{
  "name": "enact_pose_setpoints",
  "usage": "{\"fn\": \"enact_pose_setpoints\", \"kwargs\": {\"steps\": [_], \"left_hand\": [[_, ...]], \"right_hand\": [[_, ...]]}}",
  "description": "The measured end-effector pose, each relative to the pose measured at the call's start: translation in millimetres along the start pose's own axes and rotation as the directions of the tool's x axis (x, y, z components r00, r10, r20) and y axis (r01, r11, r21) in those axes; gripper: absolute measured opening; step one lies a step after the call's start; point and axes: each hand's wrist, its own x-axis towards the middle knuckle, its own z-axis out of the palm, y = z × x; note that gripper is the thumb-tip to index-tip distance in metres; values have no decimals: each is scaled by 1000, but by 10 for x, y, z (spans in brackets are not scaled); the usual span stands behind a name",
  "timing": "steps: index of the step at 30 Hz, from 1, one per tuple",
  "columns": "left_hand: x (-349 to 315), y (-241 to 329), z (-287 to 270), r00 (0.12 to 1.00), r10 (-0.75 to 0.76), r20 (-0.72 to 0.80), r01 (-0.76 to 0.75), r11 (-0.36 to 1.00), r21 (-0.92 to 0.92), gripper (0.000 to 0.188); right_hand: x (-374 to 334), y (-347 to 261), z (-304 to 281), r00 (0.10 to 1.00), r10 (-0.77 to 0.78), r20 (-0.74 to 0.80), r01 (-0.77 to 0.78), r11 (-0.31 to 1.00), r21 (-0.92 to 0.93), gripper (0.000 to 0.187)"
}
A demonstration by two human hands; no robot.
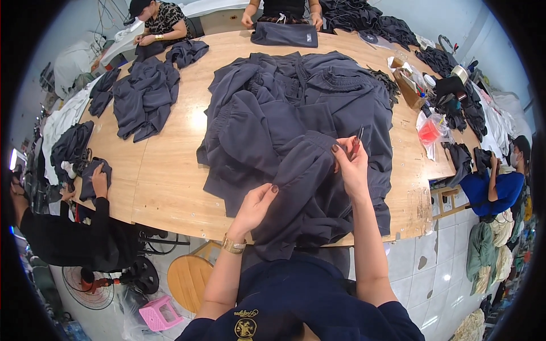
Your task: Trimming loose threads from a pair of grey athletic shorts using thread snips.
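Observation:
A pair of dark grey elastic-waist pants (301, 176) hangs over the near table edge, in front of me. My left hand (255, 209) is closed, pinching the cloth between thumb and fingers at the left side of the garment. At the waistband, my right hand (354, 170) is closed round small thread snips (357, 145) with a red handle and dark pointed tips. Its fingers also touch the waistband; how firmly they grip the cloth is hidden. Behind both hands lies a wide heap of similar dark grey pants (273, 85), several with gathered waistbands.
The wooden table (165, 170) curves around me. A cardboard box (408, 88) and a cup of red drink (430, 132) stand to the right. Co-workers handle dark cloth at the far side, left and right. A round wooden stool (189, 281) and pink plastic stool (161, 312) stand below left.

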Motion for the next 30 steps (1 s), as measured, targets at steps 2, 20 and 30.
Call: {"fn": "enact_pose_setpoints", "kwargs": {"steps": [2,20,30], "left_hand": [[-58,55,-20,997,-29,75,55,926,-374,33],[-290,391,-56,999,-40,25,47,833,-551,18],[-263,510,-5,998,-11,-57,-16,897,-441,15]], "right_hand": [[23,57,-4,998,34,-58,-36,999,-24,24],[-243,73,183,973,-198,117,228,769,-597,19],[-821,-266,256,884,-117,453,459,397,-794,33]]}}
